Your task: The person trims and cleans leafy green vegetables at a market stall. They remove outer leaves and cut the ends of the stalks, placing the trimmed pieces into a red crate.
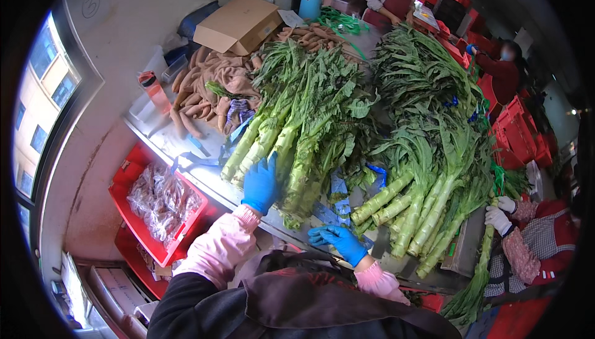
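My left hand point(260, 185), in a blue glove, lies over the cut lower ends of a group of celtuce stems point(265, 146) on the metal table point(209, 178); its palm side is hidden, so a grip cannot be made out. Over the table's near edge is my right hand point(339, 241), also blue-gloved, fingers bent together; whether something thin is between them is unclear. Blue tape strips point(340, 195) lie just beyond it. To the right rests a second pile of leafy celtuce point(432, 209), stems pointing towards me.
Sweet potatoes point(190, 106), a pink bottle point(155, 92) and a cardboard box point(237, 23) occupy the back left. A red crate point(158, 204) of plastic bags stands below left. At right, a co-worker's white-gloved hands point(499, 216) hold a celtuce. Two more people stand farther back.
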`<state>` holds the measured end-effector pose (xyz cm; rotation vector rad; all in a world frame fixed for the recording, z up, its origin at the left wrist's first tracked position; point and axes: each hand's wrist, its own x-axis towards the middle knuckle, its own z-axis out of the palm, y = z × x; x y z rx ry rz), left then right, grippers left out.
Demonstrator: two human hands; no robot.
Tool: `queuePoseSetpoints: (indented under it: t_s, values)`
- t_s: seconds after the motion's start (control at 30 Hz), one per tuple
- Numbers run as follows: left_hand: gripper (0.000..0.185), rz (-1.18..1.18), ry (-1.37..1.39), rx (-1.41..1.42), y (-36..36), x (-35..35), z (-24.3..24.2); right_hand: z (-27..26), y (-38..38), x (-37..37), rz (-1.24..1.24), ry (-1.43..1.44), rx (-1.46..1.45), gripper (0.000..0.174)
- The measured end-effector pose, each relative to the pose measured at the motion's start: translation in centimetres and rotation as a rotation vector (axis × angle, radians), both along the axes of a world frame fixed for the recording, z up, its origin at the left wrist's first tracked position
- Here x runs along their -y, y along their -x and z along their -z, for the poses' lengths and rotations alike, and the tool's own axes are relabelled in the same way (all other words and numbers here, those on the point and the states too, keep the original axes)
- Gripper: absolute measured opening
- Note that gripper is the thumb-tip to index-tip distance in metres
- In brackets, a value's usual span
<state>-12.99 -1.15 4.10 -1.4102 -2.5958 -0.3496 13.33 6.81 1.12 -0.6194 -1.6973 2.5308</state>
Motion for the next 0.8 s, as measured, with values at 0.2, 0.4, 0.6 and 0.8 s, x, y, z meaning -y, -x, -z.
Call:
queuePoseSetpoints:
  t_s: [0.2, 0.4, 0.6, 0.8]
  values:
    - [0.060, 0.047, 0.012, 0.353, 2.0, -1.8, 3.0, 0.1, -0.1, 0.2, 0.028, 0.073, -0.017, 0.031]
    - [0.060, 0.124, -0.330, 1.086, 0.0, -2.6, 2.1, -0.8, 4.4, -1.4, 0.308, -0.615, -0.163, 0.055]
    - [0.051, 0.274, -0.428, 1.625, 0.2, -0.7, -6.7, -0.7, 9.7, -1.8, 0.223, -1.122, -0.148, 0.086]
    - [0.082, 0.372, -0.561, 1.942, -1.8, 6.5, -10.3, -1.1, 9.3, -3.1, 0.109, -1.041, -0.237, 0.078]
